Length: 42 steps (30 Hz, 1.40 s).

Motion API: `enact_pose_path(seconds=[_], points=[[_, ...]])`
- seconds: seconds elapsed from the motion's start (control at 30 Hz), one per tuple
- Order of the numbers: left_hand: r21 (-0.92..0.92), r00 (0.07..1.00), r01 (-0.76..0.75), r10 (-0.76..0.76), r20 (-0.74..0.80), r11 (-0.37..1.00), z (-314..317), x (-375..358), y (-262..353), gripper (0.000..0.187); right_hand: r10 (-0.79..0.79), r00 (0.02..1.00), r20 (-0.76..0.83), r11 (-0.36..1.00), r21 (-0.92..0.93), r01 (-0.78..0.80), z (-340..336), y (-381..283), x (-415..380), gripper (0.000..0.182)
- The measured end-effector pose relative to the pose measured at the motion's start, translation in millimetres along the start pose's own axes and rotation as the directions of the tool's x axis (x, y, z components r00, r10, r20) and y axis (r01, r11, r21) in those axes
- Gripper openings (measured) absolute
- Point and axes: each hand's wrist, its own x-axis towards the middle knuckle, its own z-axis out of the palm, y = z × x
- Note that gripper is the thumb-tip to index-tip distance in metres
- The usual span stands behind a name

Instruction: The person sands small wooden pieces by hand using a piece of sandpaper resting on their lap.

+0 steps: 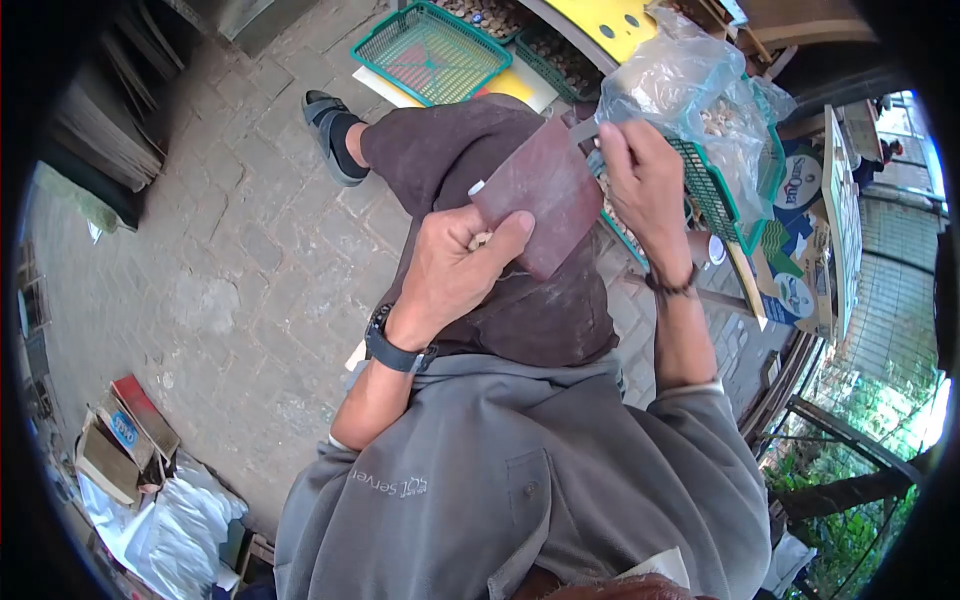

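My left hand [455, 262] is closed on a reddish-brown sheet [550, 195], its thumb pressed flat on the near corner. The sheet resembles sandpaper and lies over my raised thigh. A small pale piece [481, 240] shows between the fingers of that hand, and a white tip [477, 187] sticks out at the sheet's left edge. My right hand [645, 180] is pinched closed at the sheet's upper right corner. At its fingertips is a short grey strip [584, 130], its far end overlapping the sheet; I cannot tell its kind.
Ahead on the paved floor sits a green basket [430, 55]. To my right, a second green basket [720, 195] holds small pale pieces under a clear plastic bag [670, 80]. A printed carton [795, 240] stands beyond it. Boxes [125, 435] and white sacking [170, 520] lie behind left.
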Motion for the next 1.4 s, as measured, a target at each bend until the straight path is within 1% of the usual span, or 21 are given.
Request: enact_pose_path(seconds=[0.03,0.07,0.1,0.13,0.17,0.2,0.27,0.3,0.37,0.4,0.47,0.5,0.57,0.6,0.67,0.7,0.77,1.0,1.1,1.17,1.4], points=[[-0.032,1.000,0.030,-0.030,-0.003,0.999,-1,0,-2,0.027,0.092,0.996,-0.006,0.964,0.249,-0.088,-1,-3,-5,0.020],[-0.062,0.997,0.077,-0.077,0.006,0.995,0,-6,-4,0.027,0.105,0.994,0.011,0.962,0.252,-0.105,-4,-12,-17,0.020],[-0.058,0.997,0.075,-0.075,0.009,0.995,0,-4,-3,0.027,0.172,0.983,0.069,0.873,0.452,-0.185,-10,-25,-19,0.016],[-0.075,0.999,0.044,-0.044,0.005,0.996,1,-2,-1,0.027,0.219,0.966,0.136,0.739,0.623,-0.256,-15,-32,-19,0.014],[-0.094,1.000,0.024,-0.024,0.002,0.995,3,-3,0,0.026,0.178,0.972,0.157,0.685,0.689,-0.236,-17,-34,-22,0.013],[-0.093,1.000,0.022,-0.021,0.004,0.995,2,-2,-1,0.026,0.178,0.972,0.153,0.685,0.690,-0.234,-18,-35,-23,0.013],[0.003,0.998,0.046,-0.046,0.041,0.999,-2,-1,-3,0.027,0.155,0.975,0.160,0.576,0.787,-0.221,-18,-39,-25,0.014],[0.003,0.998,0.046,-0.046,0.041,0.999,-1,-1,-1,0.027,0.155,0.975,0.159,0.577,0.786,-0.220,-17,-40,-25,0.014],[-0.090,1.000,0.010,-0.011,-0.009,0.996,4,-2,3,0.030,0.160,0.976,0.151,0.587,0.780,-0.217,-14,-42,-25,0.017],[-0.091,1.000,0.010,-0.011,-0.014,0.996,3,-2,2,0.030,0.157,0.976,0.154,0.587,0.780,-0.218,-13,-42,-25,0.017],[-0.021,1.000,0.021,-0.021,-0.002,1.000,1,-2,-2,0.032,0.125,0.986,0.108,0.674,0.721,-0.164,-11,-42,-24,0.019],[-0.021,1.000,0.020,-0.020,-0.005,1.000,1,-2,-1,0.032,0.122,0.987,0.108,0.673,0.721,-0.162,-12,-39,-24,0.019],[-0.035,1.000,0.012,-0.011,0.006,0.999,2,-1,1,0.033,-0.005,0.989,0.148,0.882,0.467,-0.065,-16,-33,-22,0.021],[-0.035,1.000,0.012,-0.012,0.006,0.999,2,-1,-1,0.033,-0.006,0.989,0.148,0.882,0.467,-0.065,-18,-35,-21,0.021],[-0.024,1.000,0.008,-0.008,0.009,1.000,1,-1,-5,0.032,-0.166,0.974,0.152,0.942,0.317,0.111,-23,-42,-18,0.020],[-0.024,1.000,0.010,-0.010,0.007,1.000,1,-1,-7,0.032,-0.166,0.974,0.154,0.941,0.319,0.110,-23,-45,-19,0.020],[-0.038,0.998,-0.062,0.061,-0.020,0.997,2,-1,-8,0.031,-0.192,0.973,0.132,0.961,0.226,0.159,-21,-51,-21,0.015],[-0.105,0.997,-0.062,0.057,-0.051,0.993,7,-1,-3,0.031,-0.164,0.985,0.049,0.953,0.265,0.145,-18,-51,-21,0.017],[-0.099,0.997,-0.052,0.047,-0.055,0.994,7,-1,-2,0.033,-0.213,0.977,0.031,0.946,0.256,0.198,-13,-47,-19,0.018],[-0.045,0.998,-0.043,0.041,-0.045,0.998,5,-2,-2,0.033,-0.303,0.953,-0.006,0.926,0.233,0.296,-11,-45,-18,0.019],[-0.058,0.998,-0.036,0.033,-0.046,0.998,5,-1,-2,0.034,-0.321,0.946,0.039,0.919,0.256,0.301,-14,-46,-21,0.020]])
